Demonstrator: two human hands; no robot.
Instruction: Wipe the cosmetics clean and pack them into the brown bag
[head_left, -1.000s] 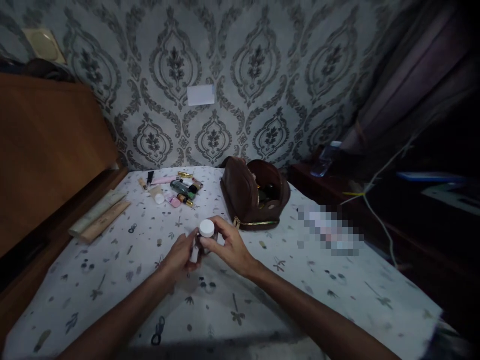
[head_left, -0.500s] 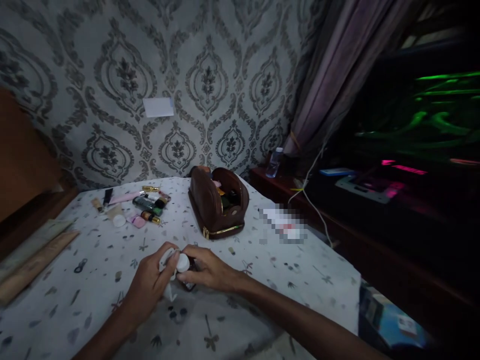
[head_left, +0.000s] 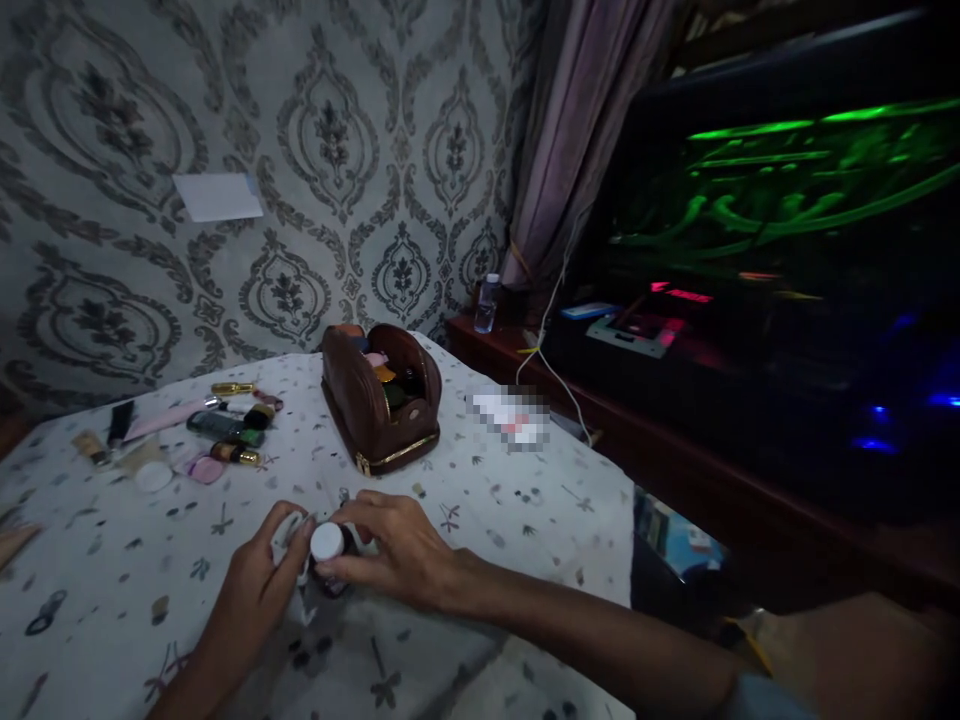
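My left hand [head_left: 264, 570] is closed on a crumpled white wipe [head_left: 289, 537], pressed near the side of a small dark bottle with a white cap [head_left: 328, 542]. Around the bottle's other side, the thumb and fingers of my right hand [head_left: 397, 548] are wrapped. The bottle's lower part is dim and partly hidden. Beyond my hands stands a brown cosmetic bag [head_left: 358, 405], unzipped, with several items inside. To its left lies a group of cosmetics, among them a dark green bottle [head_left: 225, 428], a gold tube [head_left: 233, 388] and a white-capped tube [head_left: 154, 475].
A patterned white cloth [head_left: 420, 640] covers the table. A blurred white item [head_left: 510, 415] lies right of the bag. Farther back are a clear water bottle [head_left: 487, 304], a white cable [head_left: 555, 378] and a dark computer case with green lights [head_left: 795, 190].
The view has turned to the right, so the bag and cosmetics appear farther left. My right hand's fingers have lifted and spread a little around the bottle. The wipe stays in my left hand.
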